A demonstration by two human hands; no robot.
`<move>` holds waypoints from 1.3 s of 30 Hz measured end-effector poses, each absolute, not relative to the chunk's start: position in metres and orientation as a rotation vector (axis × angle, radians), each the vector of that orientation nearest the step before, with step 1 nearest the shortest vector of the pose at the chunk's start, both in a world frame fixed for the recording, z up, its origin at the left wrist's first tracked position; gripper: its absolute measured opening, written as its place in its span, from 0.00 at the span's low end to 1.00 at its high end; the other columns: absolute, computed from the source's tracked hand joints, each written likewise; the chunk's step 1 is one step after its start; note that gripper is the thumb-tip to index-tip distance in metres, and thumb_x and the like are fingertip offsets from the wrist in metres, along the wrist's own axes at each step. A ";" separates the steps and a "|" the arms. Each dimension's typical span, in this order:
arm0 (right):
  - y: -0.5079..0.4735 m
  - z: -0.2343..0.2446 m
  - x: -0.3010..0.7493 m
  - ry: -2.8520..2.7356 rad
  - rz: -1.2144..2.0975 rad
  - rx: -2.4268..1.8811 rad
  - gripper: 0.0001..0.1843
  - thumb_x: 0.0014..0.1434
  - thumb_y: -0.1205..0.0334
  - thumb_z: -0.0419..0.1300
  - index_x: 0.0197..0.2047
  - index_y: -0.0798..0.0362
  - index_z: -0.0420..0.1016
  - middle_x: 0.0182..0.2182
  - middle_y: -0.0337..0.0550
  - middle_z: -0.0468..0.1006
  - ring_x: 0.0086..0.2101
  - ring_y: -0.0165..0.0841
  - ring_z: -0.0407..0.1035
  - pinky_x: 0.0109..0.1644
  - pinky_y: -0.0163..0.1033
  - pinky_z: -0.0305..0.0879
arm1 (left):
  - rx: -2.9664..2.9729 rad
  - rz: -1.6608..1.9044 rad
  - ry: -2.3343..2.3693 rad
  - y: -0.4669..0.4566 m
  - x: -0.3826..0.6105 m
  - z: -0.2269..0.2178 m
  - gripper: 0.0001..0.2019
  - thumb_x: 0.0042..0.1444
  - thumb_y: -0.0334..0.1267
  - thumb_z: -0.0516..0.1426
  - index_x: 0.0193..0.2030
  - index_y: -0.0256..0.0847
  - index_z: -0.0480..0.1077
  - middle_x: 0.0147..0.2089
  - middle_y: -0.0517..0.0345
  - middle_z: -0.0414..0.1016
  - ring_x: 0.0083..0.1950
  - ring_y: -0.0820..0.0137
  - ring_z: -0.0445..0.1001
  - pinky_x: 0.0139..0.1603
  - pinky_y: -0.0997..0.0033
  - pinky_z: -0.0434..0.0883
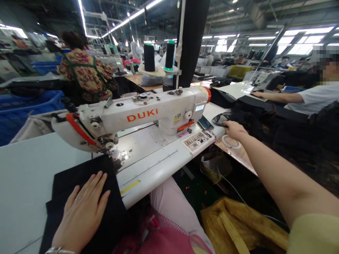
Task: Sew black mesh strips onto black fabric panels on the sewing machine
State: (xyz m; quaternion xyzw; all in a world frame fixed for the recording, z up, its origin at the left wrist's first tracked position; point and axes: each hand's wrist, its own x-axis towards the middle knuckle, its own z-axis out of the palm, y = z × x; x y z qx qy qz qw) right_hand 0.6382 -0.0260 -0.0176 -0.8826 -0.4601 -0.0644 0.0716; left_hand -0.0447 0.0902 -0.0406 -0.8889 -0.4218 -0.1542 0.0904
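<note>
My left hand (82, 210) lies flat, fingers stretched out, on a black piece of fabric (87, 183) on the white table (23, 169), just in front of the needle of the white DUKI sewing machine (140, 113). My right hand (234, 129) reaches far to the right, to a pile of black fabric (238, 113) beside the machine. Its fingers curl down onto that pile, and whether they grip it is hidden. A white ring of tape (230, 141) lies just under that hand.
Two black thread cones (149, 58) stand behind the machine. A phone (205, 122) and a small parts tray (197, 139) sit at the machine's right end. A yellow bag (238, 225) lies by my lap. One person in a floral top (84, 74) sits ahead, another person's arm (280, 97) rests on the right table.
</note>
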 end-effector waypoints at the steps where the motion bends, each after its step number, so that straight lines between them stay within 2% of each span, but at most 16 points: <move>1: -0.021 -0.020 0.637 -1.362 -0.180 -2.661 0.20 0.64 0.55 0.57 0.57 0.53 0.67 0.56 0.50 0.67 0.52 0.41 0.66 0.55 0.54 0.65 | -2.642 -0.457 -1.255 0.091 -0.045 -0.041 0.31 0.65 0.50 0.36 0.70 0.38 0.48 0.72 0.50 0.49 0.71 0.57 0.50 0.72 0.49 0.44; 6: -0.003 -0.030 0.629 -1.222 -0.125 -2.719 0.19 0.64 0.54 0.57 0.54 0.54 0.69 0.53 0.49 0.70 0.50 0.39 0.68 0.53 0.52 0.67 | -2.639 -0.410 -1.245 0.096 -0.049 -0.043 0.30 0.64 0.48 0.39 0.71 0.39 0.47 0.71 0.50 0.50 0.71 0.57 0.52 0.71 0.49 0.46; 20: -0.014 -0.011 0.585 -1.054 -0.069 -2.607 0.14 0.63 0.55 0.58 0.47 0.56 0.72 0.45 0.46 0.74 0.43 0.35 0.70 0.48 0.47 0.69 | -2.621 -0.378 -1.288 0.089 -0.043 -0.036 0.29 0.65 0.47 0.39 0.70 0.38 0.49 0.72 0.50 0.49 0.71 0.59 0.50 0.72 0.50 0.45; 23: -0.020 0.014 0.565 -0.936 -0.207 -2.483 0.14 0.63 0.55 0.58 0.46 0.56 0.71 0.43 0.45 0.74 0.41 0.35 0.70 0.47 0.47 0.68 | -2.638 -0.397 -1.285 0.090 -0.045 -0.038 0.29 0.65 0.47 0.39 0.70 0.38 0.49 0.71 0.50 0.50 0.71 0.59 0.50 0.72 0.49 0.45; 26: -0.028 0.052 0.535 -0.837 -0.397 -2.266 0.14 0.65 0.56 0.54 0.49 0.57 0.68 0.40 0.48 0.73 0.40 0.36 0.68 0.48 0.48 0.65 | -2.677 -0.430 -1.274 0.094 -0.048 -0.041 0.28 0.65 0.47 0.41 0.70 0.40 0.49 0.72 0.51 0.49 0.72 0.59 0.50 0.72 0.48 0.44; 29: -0.034 0.080 0.479 -0.915 -0.425 -1.999 0.16 0.67 0.53 0.49 0.53 0.52 0.64 0.39 0.47 0.73 0.37 0.34 0.68 0.45 0.42 0.65 | -2.746 -0.500 -1.332 0.093 -0.045 -0.036 0.27 0.65 0.47 0.44 0.69 0.43 0.50 0.71 0.51 0.51 0.71 0.58 0.50 0.72 0.45 0.43; 31: -0.034 0.085 0.427 -1.046 -0.286 -1.845 0.17 0.67 0.49 0.49 0.53 0.49 0.64 0.36 0.43 0.73 0.32 0.32 0.68 0.38 0.39 0.66 | -2.838 -0.652 -1.400 0.082 -0.035 -0.023 0.27 0.65 0.47 0.48 0.69 0.44 0.52 0.70 0.51 0.54 0.71 0.57 0.51 0.71 0.45 0.45; 33: -0.033 0.082 0.372 -1.184 -0.075 -1.718 0.17 0.64 0.46 0.54 0.50 0.46 0.66 0.34 0.40 0.74 0.28 0.31 0.68 0.31 0.37 0.67 | -2.998 -0.928 -1.461 0.063 -0.016 -0.003 0.29 0.63 0.47 0.53 0.68 0.45 0.52 0.69 0.50 0.55 0.70 0.59 0.54 0.71 0.49 0.50; 36: -0.029 0.072 0.304 -1.349 0.352 -1.482 0.14 0.58 0.47 0.61 0.43 0.46 0.72 0.26 0.36 0.72 0.23 0.30 0.64 0.23 0.36 0.62 | -3.335 -1.562 -1.464 0.034 0.016 0.025 0.43 0.51 0.48 0.66 0.69 0.46 0.48 0.68 0.47 0.56 0.67 0.57 0.58 0.68 0.54 0.58; 37: -0.027 0.069 0.287 -1.369 0.464 -1.420 0.13 0.57 0.48 0.62 0.41 0.45 0.73 0.24 0.36 0.70 0.22 0.30 0.63 0.22 0.36 0.60 | -3.385 -1.812 -1.483 0.027 0.024 0.031 0.42 0.50 0.47 0.67 0.67 0.46 0.52 0.65 0.46 0.61 0.64 0.58 0.63 0.64 0.57 0.64; 39: -0.020 0.064 0.265 -1.375 0.574 -1.367 0.11 0.57 0.49 0.63 0.38 0.45 0.73 0.21 0.34 0.68 0.20 0.30 0.61 0.20 0.35 0.58 | -3.306 -2.260 -1.579 0.017 0.031 0.038 0.29 0.53 0.47 0.65 0.58 0.42 0.63 0.51 0.47 0.71 0.52 0.63 0.72 0.51 0.65 0.72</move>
